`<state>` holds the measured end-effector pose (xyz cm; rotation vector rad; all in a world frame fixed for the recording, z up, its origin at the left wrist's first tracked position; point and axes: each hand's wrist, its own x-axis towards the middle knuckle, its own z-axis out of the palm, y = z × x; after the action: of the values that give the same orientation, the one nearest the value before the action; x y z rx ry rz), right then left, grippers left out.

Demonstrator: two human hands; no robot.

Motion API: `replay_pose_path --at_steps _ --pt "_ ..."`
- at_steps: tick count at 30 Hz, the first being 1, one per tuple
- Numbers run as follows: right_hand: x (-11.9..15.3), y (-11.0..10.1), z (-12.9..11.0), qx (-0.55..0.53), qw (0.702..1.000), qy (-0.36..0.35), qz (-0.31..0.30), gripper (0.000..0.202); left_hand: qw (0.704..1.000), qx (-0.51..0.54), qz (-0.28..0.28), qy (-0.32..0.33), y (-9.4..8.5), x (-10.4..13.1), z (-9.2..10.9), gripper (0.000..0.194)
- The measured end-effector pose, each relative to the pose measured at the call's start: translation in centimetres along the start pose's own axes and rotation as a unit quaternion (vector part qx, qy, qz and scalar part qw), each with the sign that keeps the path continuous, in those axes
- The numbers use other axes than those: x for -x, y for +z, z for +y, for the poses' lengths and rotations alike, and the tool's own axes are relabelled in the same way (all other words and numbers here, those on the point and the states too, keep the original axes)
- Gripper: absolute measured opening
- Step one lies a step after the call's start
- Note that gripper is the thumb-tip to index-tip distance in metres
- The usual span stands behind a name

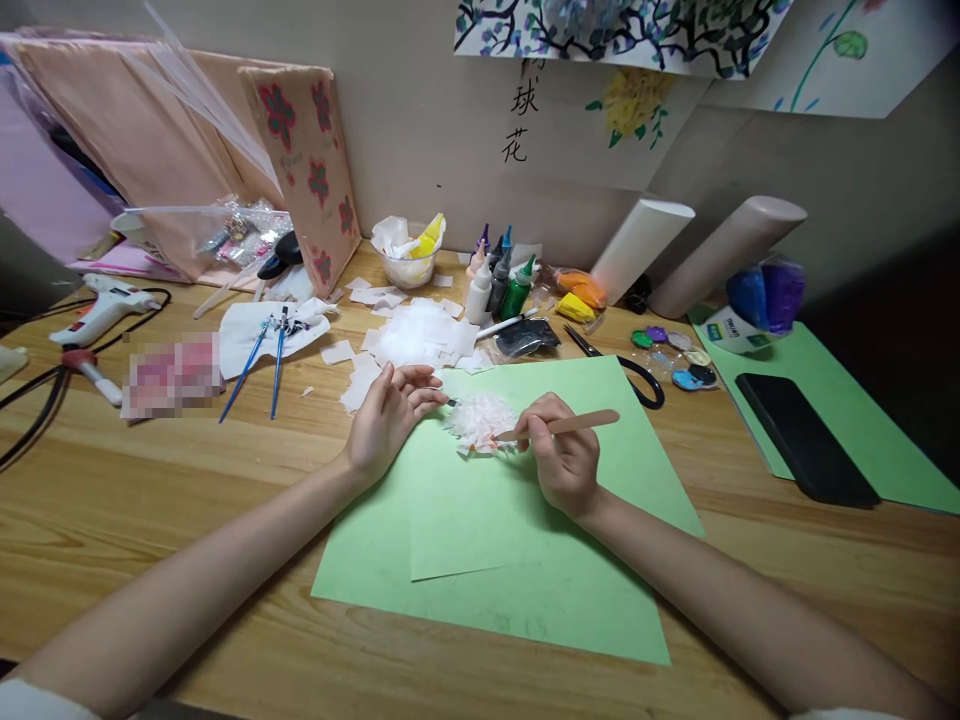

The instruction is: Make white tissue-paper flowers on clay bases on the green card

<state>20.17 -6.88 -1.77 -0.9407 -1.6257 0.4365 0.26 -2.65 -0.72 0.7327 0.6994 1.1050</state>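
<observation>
On a sheet of green paper (480, 530) lies a clump of white crumpled paper pieces (480, 420), with orange-red colour on its lower edge. My right hand (562, 455) grips a wooden craft stick (589, 421) like a pen. The stick's left end touches the coloured edge of the clump. To the left, my left hand (394, 415) rests on its side, palm turned toward the clump, its fingers stretched and slightly curved. Something small and dark shows at its fingertips; I cannot tell what it is.
Behind the clump is a pile of white paper squares (420, 335). Paint bottles (517, 290), black-handled scissors (645, 382) and a plastic bowl (409, 265) stand or lie nearby. Two blue paintbrushes (277, 375) and a glue gun (101, 308) lie left, a black phone (806, 437) right.
</observation>
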Motion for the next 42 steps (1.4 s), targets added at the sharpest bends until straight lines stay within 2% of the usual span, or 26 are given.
replay_pose_path --at_steps 4,10,14,25,33,35,37,39,40,41,42 --pt "-0.18 -0.02 -0.33 0.006 0.999 -0.036 -0.022 0.022 1.000 -0.011 0.000 -0.004 0.03 -0.01 -0.04 0.041" --pt "-0.26 -0.04 -0.52 0.077 0.986 -0.128 -0.074 0.018 1.000 -0.008 -0.007 -0.004 0.07 -0.04 0.01 0.041" --pt "-0.29 0.03 -0.32 0.103 0.979 -0.148 -0.090 0.018 1.000 -0.005 -0.012 -0.001 -0.05 -0.03 -0.03 0.041" --pt "-0.36 0.28 -0.08 0.118 0.984 -0.109 -0.077 0.016 1.000 -0.002 -0.022 0.004 -0.09 -0.07 -0.09 0.041" --pt "-0.58 0.56 -0.03 0.111 0.987 -0.051 -0.107 0.015 1.000 -0.020 -0.020 0.001 0.12 0.07 -0.04 0.040" --pt "-0.53 0.51 -0.05 0.093 0.991 -0.039 -0.093 0.016 0.999 -0.036 -0.025 0.005 0.21 0.13 -0.16 0.041" --pt "-0.40 0.40 -0.10 0.066 0.996 -0.029 -0.053 0.017 0.996 -0.077 -0.026 0.022 0.23 0.25 -0.30 0.042" --pt "-0.21 0.28 -0.13 0.038 0.999 -0.018 -0.006 0.020 0.982 -0.174 -0.014 0.069 0.16 0.45 -0.32 0.041" --pt "-0.13 0.22 -0.12 0.026 1.000 -0.010 0.011 0.022 0.963 -0.250 -0.008 0.099 0.11 0.58 -0.24 0.040" --pt "-0.06 0.19 -0.08 0.014 1.000 0.000 0.023 0.022 0.932 -0.338 -0.006 0.131 0.06 0.72 -0.11 0.040" --pt "-0.01 0.16 -0.02 0.002 0.999 0.013 0.030 0.023 0.889 -0.429 -0.009 0.161 0.01 0.87 0.08 0.038"
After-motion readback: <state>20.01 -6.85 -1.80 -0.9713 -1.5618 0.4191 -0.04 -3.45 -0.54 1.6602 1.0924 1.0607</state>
